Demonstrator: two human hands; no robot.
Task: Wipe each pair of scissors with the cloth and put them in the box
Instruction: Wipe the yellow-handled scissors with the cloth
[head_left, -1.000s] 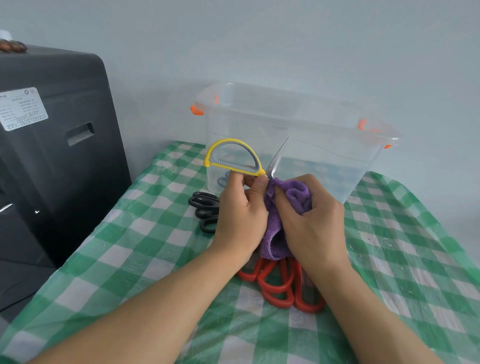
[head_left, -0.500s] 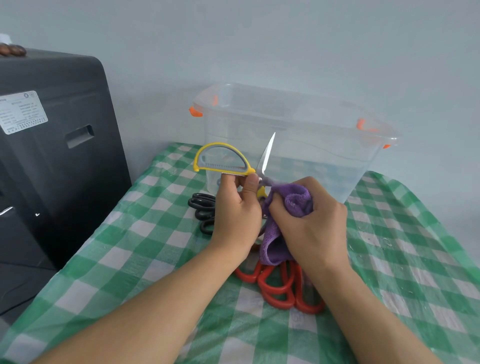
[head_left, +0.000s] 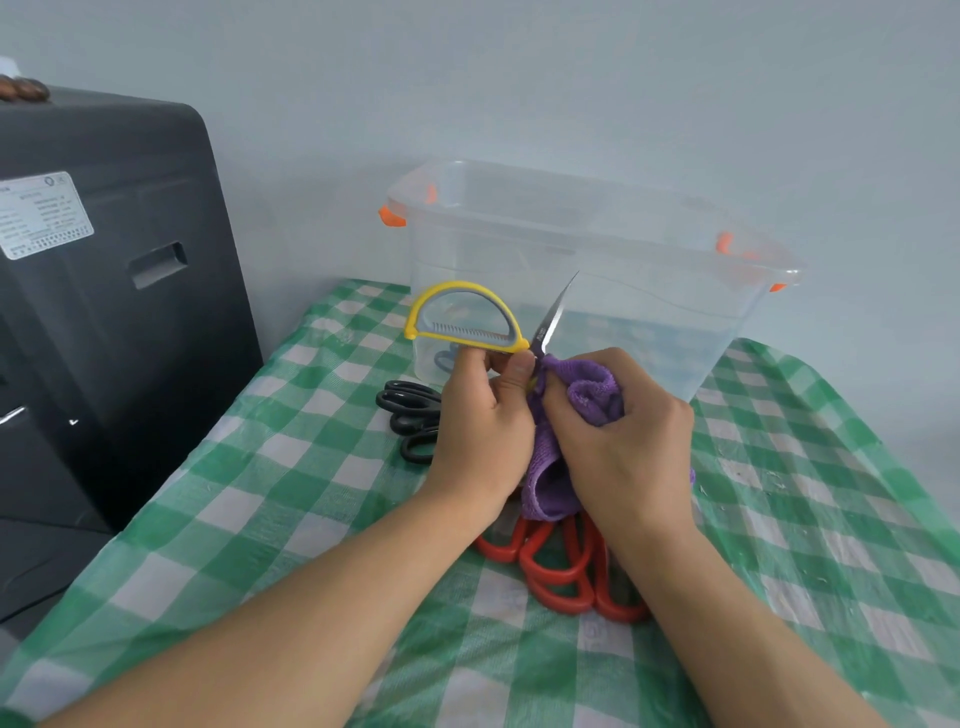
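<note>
- Left hand (head_left: 483, 415) pinching the yellow scissors (head_left: 467, 319) just under the handle loop, grip clamped on them, blade tip pointing up in front of the box (head_left: 649, 312).
- Right hand (head_left: 618, 431) curled round the purple cloth (head_left: 592, 387), grip clamped on it, cloth bunched at the base of the blade.
- Judging by this: mid-wipe on this pair, not yet ready for the box.
- Inside the box, something dark and loop-shaped near the left wall, possibly one pair already in; too blurred to say.
- Left to do: black scissors (head_left: 410, 410) lying on the desk (head_left: 260, 493) beside the left hand, and red scissors (head_left: 561, 566) on the desk under both wrists, apparently several pairs.
</note>
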